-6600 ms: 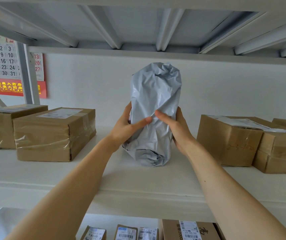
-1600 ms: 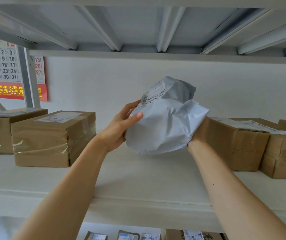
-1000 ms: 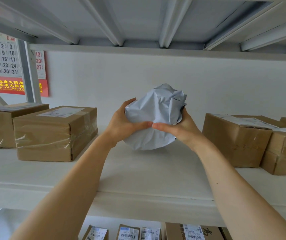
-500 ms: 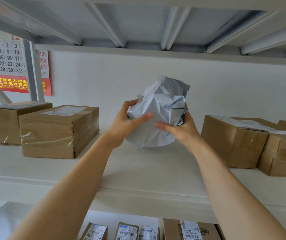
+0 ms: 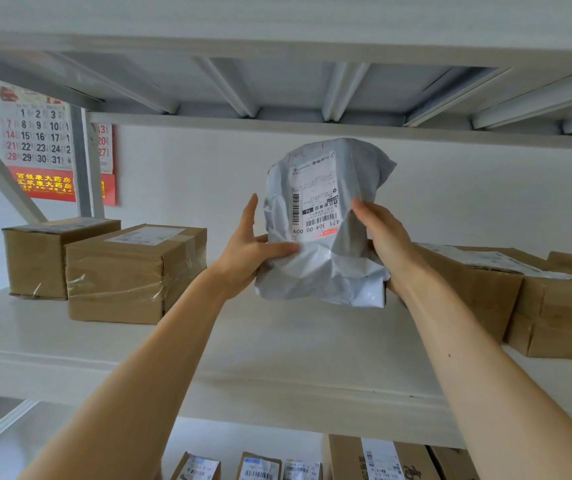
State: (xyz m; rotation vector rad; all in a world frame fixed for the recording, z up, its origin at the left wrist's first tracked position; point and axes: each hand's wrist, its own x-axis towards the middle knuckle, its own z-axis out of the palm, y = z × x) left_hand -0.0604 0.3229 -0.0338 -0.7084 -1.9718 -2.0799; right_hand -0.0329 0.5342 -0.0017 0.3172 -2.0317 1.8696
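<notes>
Aloft, grey parcel bag (image 5: 322,271) in the grip of left hand (image 5: 246,252) and right hand (image 5: 385,237), label (image 5: 315,202) outward.

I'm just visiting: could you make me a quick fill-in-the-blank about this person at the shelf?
The left hand and right hand hold a grey parcel whose shipping ___ faces the camera.
Left of the parcel, ___ cardboard boxes sit on the white shelf beneath it.
A ___ hangs on the wall at far left.
Missing words: label; two; calendar.
</notes>
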